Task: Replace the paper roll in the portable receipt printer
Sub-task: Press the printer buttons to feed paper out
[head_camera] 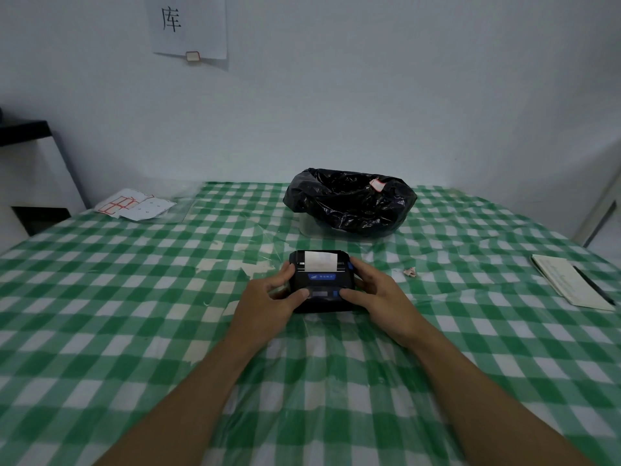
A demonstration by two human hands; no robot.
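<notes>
Pale walls are filling the upper half of the frame, and a green-and-white checked tablecloth point(134, 297) is covering the table across the lower half. At centre, just behind the action, a container lined with a black bin bag point(349, 200) is sitting open. A notebook point(568, 280) with a pen on it is lying at the right edge, and label sheets point(134, 205) are lying at the upper left of the cloth. In the middle, the black receipt printer point(319, 280) is resting on the cloth, with a strip of white paper point(321, 260) showing at its far end. The left hand point(268, 297) and the right hand point(376, 294) are each gripping a side of the printer, thumbs pressing on its top face. Whether the lid is latched is not clear; if it is not, the paper could be feeding crookedly or jamming, and uneven thumb pressure could be pinching the strip.
</notes>
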